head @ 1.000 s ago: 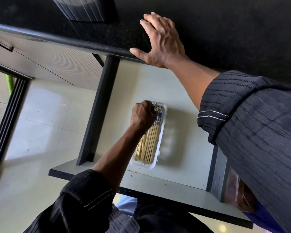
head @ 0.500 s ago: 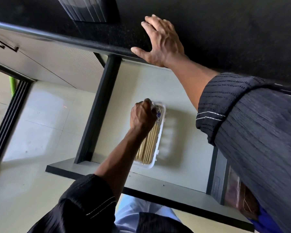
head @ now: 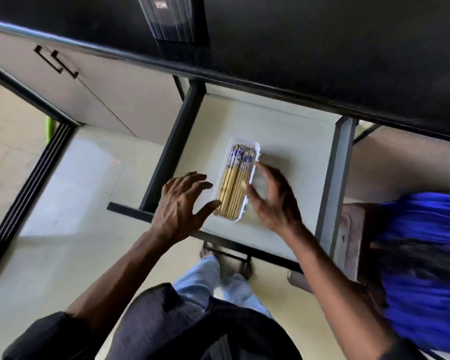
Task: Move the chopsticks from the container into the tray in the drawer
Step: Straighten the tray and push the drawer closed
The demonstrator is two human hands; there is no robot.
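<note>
A bundle of bamboo chopsticks (head: 235,179) with blue-patterned tops lies in a narrow white tray (head: 256,152) on the floor of the open drawer (head: 291,141). My left hand (head: 182,203) hovers just left of the tray, fingers spread, thumb near the tray's near end. On the tray's right side my right hand (head: 272,196) is held with fingers apart, fingertips close to the rim. Neither hand holds anything. A dark ribbed container (head: 172,19) stands on the black countertop (head: 322,48) above the drawer.
The drawer has dark side rails (head: 174,144) and a grey right wall (head: 335,188). A cabinet door with a black handle (head: 55,63) is at the left. A blue cloth object (head: 426,268) fills the right. My legs and the pale floor show below.
My left hand let go of the chopsticks and drew back to the tray's left, now open. My right hand left the countertop edge and came down beside the tray. The view tilted down.
</note>
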